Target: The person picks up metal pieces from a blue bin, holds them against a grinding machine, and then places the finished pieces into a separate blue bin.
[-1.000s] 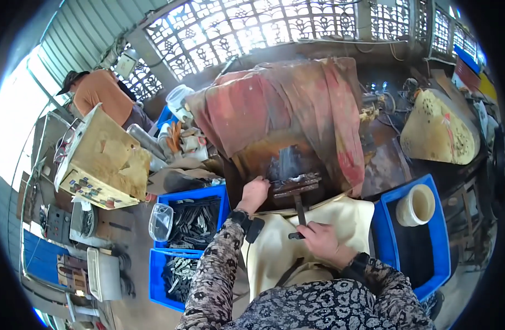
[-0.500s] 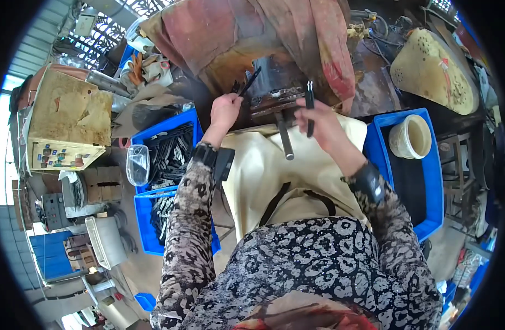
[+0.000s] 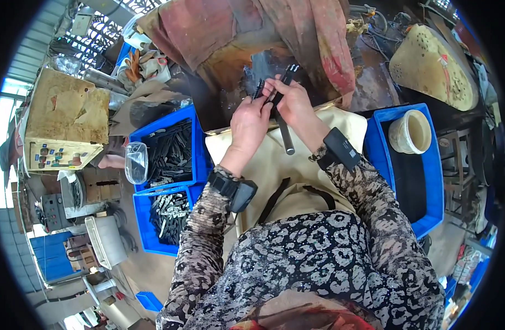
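My left hand (image 3: pixel 248 122) pinches a small dark metal piece (image 3: pixel 258 88), my right hand (image 3: pixel 292 104) grips a dark rod (image 3: pixel 281 124).

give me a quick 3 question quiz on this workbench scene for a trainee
1. True or false: the left hand and right hand are both on the same small dark metal piece.
2. Which blue plastic crate holds the round cream ceramic pot?
A. the one on the person's right
B. the upper one on the left
C. the lower one on the left
3. Fill in: the long dark metal rod runs down over the cream ____ on the lap.

Key: 1 true; 2 A, the right blue crate; 3 apron.
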Available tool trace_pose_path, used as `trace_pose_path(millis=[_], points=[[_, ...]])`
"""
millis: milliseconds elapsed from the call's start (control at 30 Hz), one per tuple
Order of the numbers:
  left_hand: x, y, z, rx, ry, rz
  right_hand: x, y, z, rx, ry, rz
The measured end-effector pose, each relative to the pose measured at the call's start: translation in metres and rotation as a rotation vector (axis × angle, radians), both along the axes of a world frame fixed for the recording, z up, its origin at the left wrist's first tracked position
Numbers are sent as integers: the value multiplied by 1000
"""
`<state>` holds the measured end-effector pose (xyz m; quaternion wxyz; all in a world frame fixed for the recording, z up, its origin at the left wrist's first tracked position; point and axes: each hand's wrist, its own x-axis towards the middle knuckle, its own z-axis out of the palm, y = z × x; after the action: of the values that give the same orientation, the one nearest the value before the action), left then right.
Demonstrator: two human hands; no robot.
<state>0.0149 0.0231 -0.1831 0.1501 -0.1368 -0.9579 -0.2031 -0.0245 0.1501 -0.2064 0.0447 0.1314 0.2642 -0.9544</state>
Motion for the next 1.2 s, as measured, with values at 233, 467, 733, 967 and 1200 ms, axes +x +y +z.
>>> trace_pose_path(millis=[233, 467, 733, 967, 1200], points=[[-3, -34, 26, 1052, -795, -174, 2, 37, 10, 217, 0, 230], [2, -31, 32, 1082, -815, -157, 8, 28, 29, 411, 76, 390], [-19, -50, 0, 934, -852, -172, 7, 40, 19, 392, 73, 396], [-80, -80, -62, 548, -330, -104, 45, 55, 23, 995, 17, 621], [-123, -74, -108, 165, -197, -339, 102, 59, 15, 1534, 481, 673]])
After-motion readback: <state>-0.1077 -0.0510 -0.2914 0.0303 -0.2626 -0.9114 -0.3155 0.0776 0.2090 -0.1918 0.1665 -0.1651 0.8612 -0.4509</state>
